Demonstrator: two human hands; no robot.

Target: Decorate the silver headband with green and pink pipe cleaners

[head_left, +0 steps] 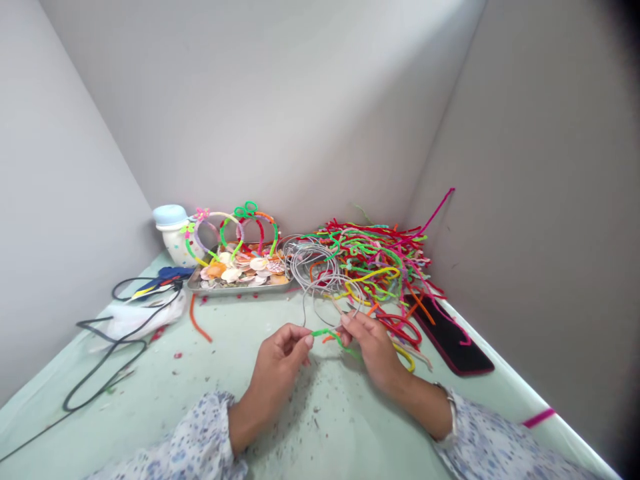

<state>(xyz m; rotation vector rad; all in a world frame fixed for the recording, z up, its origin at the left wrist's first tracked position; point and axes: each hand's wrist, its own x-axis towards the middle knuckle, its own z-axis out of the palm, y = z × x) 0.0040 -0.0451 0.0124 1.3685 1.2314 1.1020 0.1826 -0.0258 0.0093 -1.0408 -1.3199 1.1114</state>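
- A fuzzy green stem (pixel 324 332) is being held over the middle of the counter (pixel 200 393), nearer than a wire coil (pixel 311 265).
- One end is being pinched by the left hand (pixel 284 357), thumb against fingers.
- Farther along, it is seemingly being clamped by the right hand (pixel 369 343), fingertips partly hidden.
- A light, soft, bendable feel is being suggested, suiting fingertip holds near the ends.

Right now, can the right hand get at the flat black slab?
Probably yes: the slab lies nearby, its near end bare, though fuzzy strands cross farther back. The right hand would likely leave the green strand first.
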